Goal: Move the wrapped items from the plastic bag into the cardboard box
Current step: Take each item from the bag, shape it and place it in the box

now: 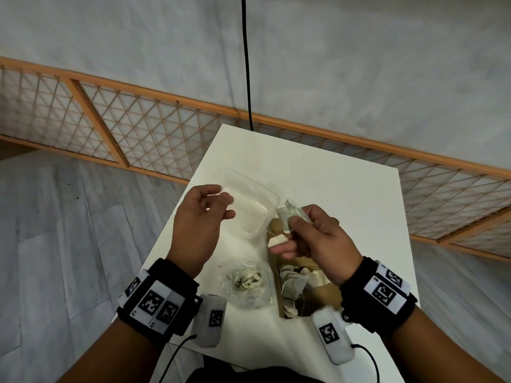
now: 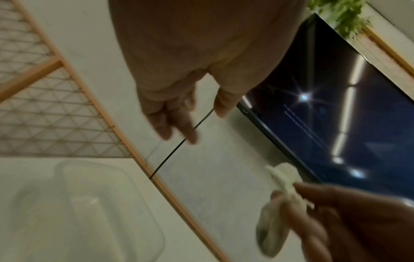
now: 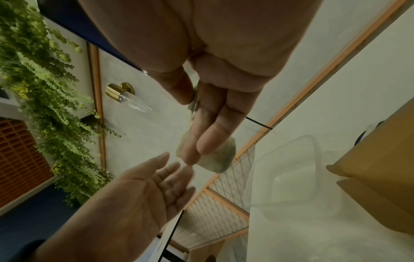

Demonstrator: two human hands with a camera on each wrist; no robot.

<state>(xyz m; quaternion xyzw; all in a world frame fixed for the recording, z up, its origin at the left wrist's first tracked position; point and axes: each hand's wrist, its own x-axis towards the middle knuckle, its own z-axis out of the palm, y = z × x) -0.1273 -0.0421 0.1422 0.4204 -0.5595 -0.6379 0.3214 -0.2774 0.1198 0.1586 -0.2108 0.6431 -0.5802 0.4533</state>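
Observation:
My right hand [image 1: 298, 220] is raised over the far end of the cardboard box [image 1: 323, 295] and pinches a wrapped tea bag [image 1: 289, 214] between thumb and fingers. Its string and paper tag [image 1: 277, 240] dangle below. The right wrist view shows the same tea bag [image 3: 216, 160] behind my fingers [image 3: 208, 141]. My left hand [image 1: 225, 201] hovers empty to the left, fingers relaxed, palm [image 3: 145, 187] open. The crumpled plastic bag [image 1: 246, 284] lies left of the box with several tea bags inside. Several tea bags [image 1: 294, 283] lie in the box.
An empty clear plastic container [image 1: 249, 200] sits on the white table [image 1: 331, 183] beyond my hands. A black cable [image 1: 247, 64] hangs down to the table's far edge. A wooden lattice screen [image 1: 143, 134] runs behind, and the floor lies off the table's left edge.

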